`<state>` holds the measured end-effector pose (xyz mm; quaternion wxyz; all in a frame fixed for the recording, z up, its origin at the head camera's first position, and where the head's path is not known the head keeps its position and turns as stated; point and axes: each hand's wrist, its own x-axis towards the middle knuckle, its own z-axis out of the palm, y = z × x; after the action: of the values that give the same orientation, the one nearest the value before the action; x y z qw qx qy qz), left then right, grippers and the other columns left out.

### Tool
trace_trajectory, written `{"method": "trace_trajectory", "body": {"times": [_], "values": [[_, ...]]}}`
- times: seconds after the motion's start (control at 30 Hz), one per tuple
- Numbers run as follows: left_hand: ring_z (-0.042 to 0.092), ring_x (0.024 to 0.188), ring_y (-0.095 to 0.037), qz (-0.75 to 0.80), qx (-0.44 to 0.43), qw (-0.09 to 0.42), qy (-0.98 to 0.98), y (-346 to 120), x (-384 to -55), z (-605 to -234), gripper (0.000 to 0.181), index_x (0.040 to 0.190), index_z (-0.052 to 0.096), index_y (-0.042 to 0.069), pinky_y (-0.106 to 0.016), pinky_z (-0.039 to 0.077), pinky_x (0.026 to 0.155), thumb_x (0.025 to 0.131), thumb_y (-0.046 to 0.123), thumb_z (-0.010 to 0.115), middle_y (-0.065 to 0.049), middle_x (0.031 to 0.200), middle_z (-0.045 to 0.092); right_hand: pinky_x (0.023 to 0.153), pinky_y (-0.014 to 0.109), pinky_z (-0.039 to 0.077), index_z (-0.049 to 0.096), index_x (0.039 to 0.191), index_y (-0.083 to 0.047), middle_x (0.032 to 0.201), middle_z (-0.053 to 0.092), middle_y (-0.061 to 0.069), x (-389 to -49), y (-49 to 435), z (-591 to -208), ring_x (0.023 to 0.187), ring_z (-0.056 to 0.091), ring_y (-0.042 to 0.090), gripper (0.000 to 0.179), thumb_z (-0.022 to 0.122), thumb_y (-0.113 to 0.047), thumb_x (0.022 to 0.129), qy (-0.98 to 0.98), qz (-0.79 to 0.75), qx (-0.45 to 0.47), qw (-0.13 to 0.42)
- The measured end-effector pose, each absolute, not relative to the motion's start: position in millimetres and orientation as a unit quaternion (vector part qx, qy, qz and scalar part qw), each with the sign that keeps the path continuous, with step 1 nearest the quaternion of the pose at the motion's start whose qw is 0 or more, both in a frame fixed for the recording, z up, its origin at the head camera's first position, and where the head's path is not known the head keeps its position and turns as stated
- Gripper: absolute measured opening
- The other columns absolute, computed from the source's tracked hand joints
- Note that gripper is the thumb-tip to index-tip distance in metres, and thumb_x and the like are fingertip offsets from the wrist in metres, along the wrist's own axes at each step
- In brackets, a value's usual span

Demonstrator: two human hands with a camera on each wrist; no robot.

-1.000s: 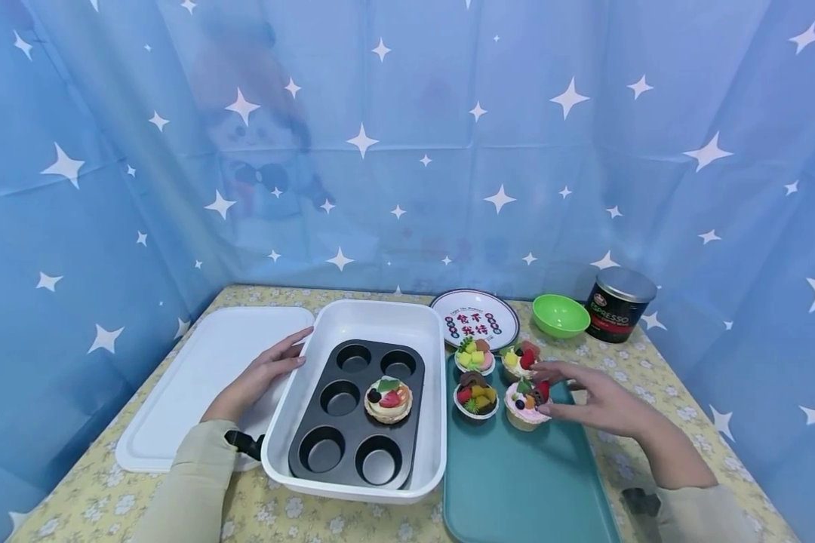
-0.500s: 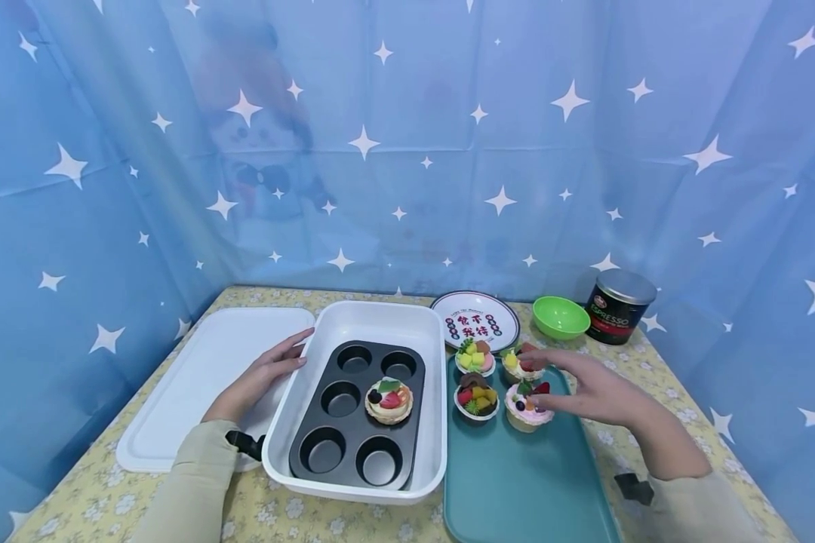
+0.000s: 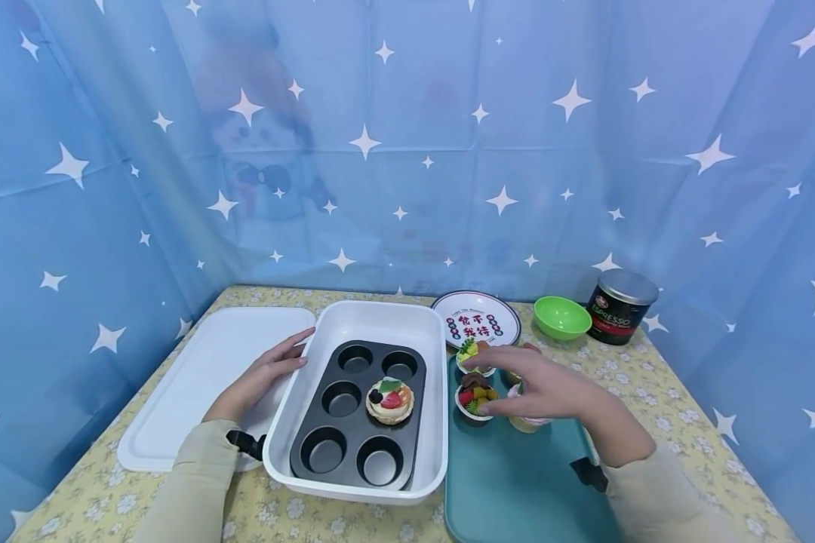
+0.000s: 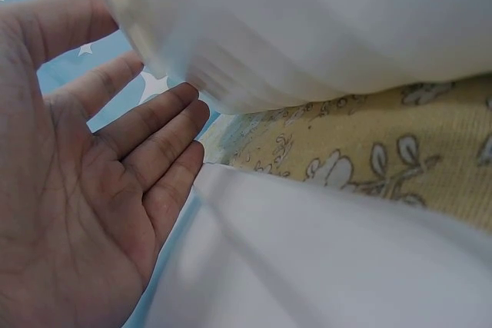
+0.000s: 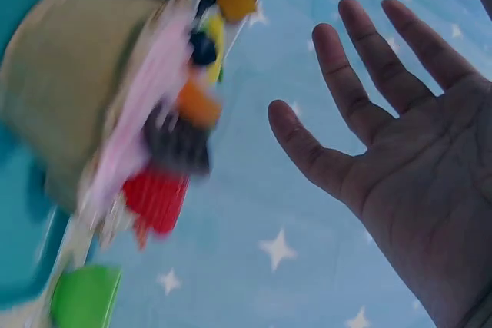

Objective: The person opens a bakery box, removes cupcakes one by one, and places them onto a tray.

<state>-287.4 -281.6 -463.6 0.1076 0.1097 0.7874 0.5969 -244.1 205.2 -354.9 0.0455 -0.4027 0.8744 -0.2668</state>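
My left hand [image 3: 265,377] rests with its fingers against the left wall of a white tub [image 3: 353,494]; in the left wrist view its fingers are extended. Inside the tub lies a dark muffin pan [image 3: 351,469], one cup of which holds a fruit tart [image 3: 389,401]. My right hand [image 3: 550,383], fingers spread and holding nothing, hovers over several fruit-topped cupcakes on a teal tray [image 3: 516,479]. Its fingers are nearest the chocolate cupcake [image 3: 474,397] and the yellow-topped cupcake [image 3: 471,354]. The pink-cream cupcake [image 5: 123,120] is partly hidden beneath it in the head view.
A flat white lid [image 3: 190,385] lies to the left of the tub. Behind the tray stand a white plate [image 3: 475,320] with red lettering, a green bowl [image 3: 562,318] and a black espresso can [image 3: 619,309]. Blue star-patterned curtain surrounds the flowered tablecloth.
My right hand has moved left, from beside the pink-cream cupcake to above the left-hand cupcakes. The left hand has stayed against the tub, and the cupcakes have not moved.
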Motion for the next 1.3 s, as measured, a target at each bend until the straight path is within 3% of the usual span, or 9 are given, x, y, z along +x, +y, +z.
{"method": "trace_trajectory", "body": {"times": [0.23, 0.57, 0.93, 1.3], "values": [[0.030, 0.149, -0.031, 0.598, 0.110, 0.107, 0.787, -283, -288, -465, 0.061, 0.156, 0.034, 0.041, -0.059, 0.028, 0.115, 0.100, 0.041, 0.059, -0.004, 0.162, 0.033, 0.101, 0.046, 0.049, 0.057, 0.141, -0.031, 0.140, 0.055, -0.013, -247, 165, -351, 0.126, 0.053, 0.016, 0.059, 0.073, -0.053, 0.089, 0.853, -0.260, -0.446, 0.079], [0.032, 0.147, -0.031, 0.597, 0.110, 0.108, 0.787, -281, -287, -462, 0.061, 0.156, 0.033, 0.041, -0.058, 0.029, 0.114, 0.101, 0.040, 0.058, -0.005, 0.161, 0.034, 0.107, 0.041, 0.045, 0.055, 0.141, -0.029, 0.141, 0.053, -0.016, -247, 130, -347, 0.131, 0.049, 0.008, 0.062, 0.069, -0.060, 0.089, 0.851, -0.224, -0.464, 0.103], [0.034, 0.146, -0.031, 0.596, 0.108, 0.107, 0.788, -281, -286, -461, 0.062, 0.156, 0.033, 0.041, -0.058, 0.030, 0.114, 0.100, 0.040, 0.059, -0.005, 0.160, 0.036, 0.110, 0.039, 0.042, 0.050, 0.147, -0.022, 0.144, 0.054, -0.009, -250, 107, -358, 0.133, 0.049, 0.007, 0.067, 0.069, -0.055, 0.091, 0.832, -0.247, -0.485, 0.105], [0.031, 0.148, -0.031, 0.598, 0.102, 0.108, 0.787, -281, -286, -461, 0.061, 0.156, 0.034, 0.040, -0.058, 0.026, 0.116, 0.100, 0.038, 0.059, -0.005, 0.160, 0.035, 0.107, 0.039, 0.045, 0.045, 0.151, -0.019, 0.150, 0.048, -0.003, -249, 89, -377, 0.133, 0.051, 0.018, 0.074, 0.066, -0.057, 0.092, 0.831, -0.249, -0.480, 0.131]]}}
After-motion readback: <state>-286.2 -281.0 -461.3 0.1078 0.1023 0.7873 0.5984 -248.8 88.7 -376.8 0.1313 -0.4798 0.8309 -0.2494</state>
